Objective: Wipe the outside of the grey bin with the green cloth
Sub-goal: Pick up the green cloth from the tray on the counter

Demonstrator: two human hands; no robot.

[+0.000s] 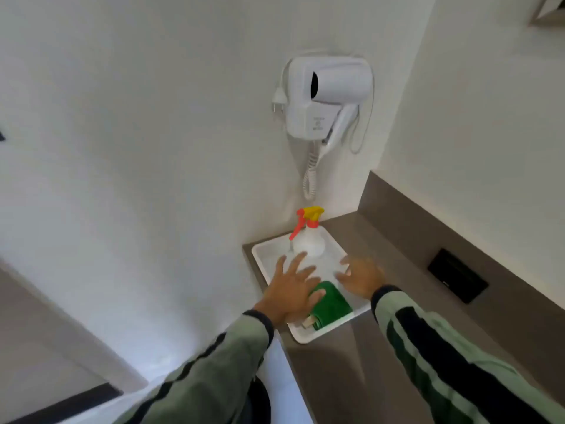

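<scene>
Overhead, fixed to the wall above the tray (305, 335): white hair dryer (328, 97). Beneath, brown counter (382, 347) carrying that white tray. At the tray's far end, spray bottle (308, 237) with red and yellow trigger. At its near end, folded green cloth (331, 304). Over the tray, left hand (290, 290) spread wide, thumb touching the cloth; right hand (359, 278) spread wide too, gripping nothing. Grey bin not in view.
</scene>
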